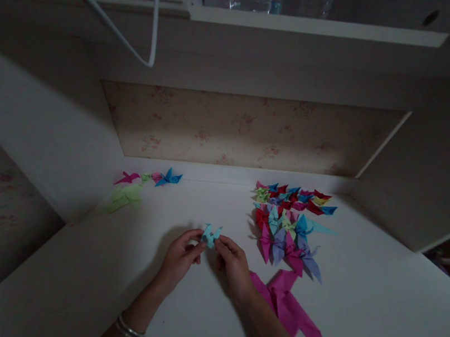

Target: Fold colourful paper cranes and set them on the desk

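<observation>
A small light-blue origami crane (210, 236) is held up between my two hands over the middle of the white table. My left hand (182, 255) pinches its left side between thumb and fingertips. On the other side, my right hand (233, 260) grips the crane's right edge the same way. Two points of folded paper stick up at its top. A large magenta origami crane (283, 301) lies on the table beside my right forearm, which hides part of it.
Rows of small colourful paper cranes (283, 233) lie to the right. A few more, including a blue crane (169, 178) and a pale green crane (125, 196), sit at the back left. A white cable (114, 33) hangs from above, before a shelf (314, 27) with bottles.
</observation>
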Motion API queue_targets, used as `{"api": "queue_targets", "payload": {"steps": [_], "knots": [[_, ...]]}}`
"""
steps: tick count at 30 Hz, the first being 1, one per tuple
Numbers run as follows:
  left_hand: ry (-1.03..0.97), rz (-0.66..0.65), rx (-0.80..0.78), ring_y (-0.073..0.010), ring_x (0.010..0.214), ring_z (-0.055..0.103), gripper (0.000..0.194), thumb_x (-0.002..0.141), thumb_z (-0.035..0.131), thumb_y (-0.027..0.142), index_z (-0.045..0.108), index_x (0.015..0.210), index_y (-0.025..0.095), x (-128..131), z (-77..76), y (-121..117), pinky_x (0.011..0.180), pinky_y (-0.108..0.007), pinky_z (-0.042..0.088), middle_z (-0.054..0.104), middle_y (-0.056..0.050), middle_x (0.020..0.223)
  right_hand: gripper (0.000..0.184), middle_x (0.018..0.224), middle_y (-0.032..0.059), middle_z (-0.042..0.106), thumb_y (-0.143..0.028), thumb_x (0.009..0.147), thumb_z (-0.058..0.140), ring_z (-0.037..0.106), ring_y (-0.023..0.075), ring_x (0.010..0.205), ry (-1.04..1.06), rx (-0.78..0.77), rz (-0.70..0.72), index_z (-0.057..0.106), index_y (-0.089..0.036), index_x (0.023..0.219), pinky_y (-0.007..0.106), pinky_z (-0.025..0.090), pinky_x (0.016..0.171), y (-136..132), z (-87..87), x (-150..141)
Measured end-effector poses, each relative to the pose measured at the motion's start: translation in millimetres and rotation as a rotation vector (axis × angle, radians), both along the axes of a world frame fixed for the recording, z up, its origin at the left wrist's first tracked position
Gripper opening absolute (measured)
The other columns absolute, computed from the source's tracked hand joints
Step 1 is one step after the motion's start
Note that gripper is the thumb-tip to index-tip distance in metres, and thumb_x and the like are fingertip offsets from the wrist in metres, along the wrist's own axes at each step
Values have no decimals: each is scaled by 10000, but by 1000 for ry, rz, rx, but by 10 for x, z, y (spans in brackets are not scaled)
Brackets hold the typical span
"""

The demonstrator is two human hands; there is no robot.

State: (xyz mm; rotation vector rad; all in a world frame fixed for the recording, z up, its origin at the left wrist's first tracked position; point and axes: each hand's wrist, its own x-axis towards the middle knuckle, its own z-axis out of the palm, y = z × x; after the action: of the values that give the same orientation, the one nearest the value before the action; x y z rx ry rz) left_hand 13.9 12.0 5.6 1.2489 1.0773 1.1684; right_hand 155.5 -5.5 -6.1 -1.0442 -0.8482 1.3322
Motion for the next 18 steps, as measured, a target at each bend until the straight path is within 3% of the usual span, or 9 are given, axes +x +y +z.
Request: {"api": "queue_targets", "payload": {"steps": [9, 18], "knots": [[30, -27, 15, -56, 491, 516, 339, 760, 668, 358, 609, 1040, 175, -3, -29, 8, 462, -207, 383, 601, -16, 913, 379, 438, -75, 380, -502, 734, 673, 303, 81, 416, -129, -7, -43, 696, -151, 876, 226, 206, 408, 8, -20, 18], [53, -32, 12, -61, 488, 514, 359, 759, 668, 364, 597, 1051, 167, -2, -39, 14, 457, -209, 385, 606, -26, 912, 410, 512, -10, 548, -542, 732, 647, 460, 136, 495, -247, 51, -116, 720, -171, 890, 249, 315, 461, -12, 12, 18]]}}
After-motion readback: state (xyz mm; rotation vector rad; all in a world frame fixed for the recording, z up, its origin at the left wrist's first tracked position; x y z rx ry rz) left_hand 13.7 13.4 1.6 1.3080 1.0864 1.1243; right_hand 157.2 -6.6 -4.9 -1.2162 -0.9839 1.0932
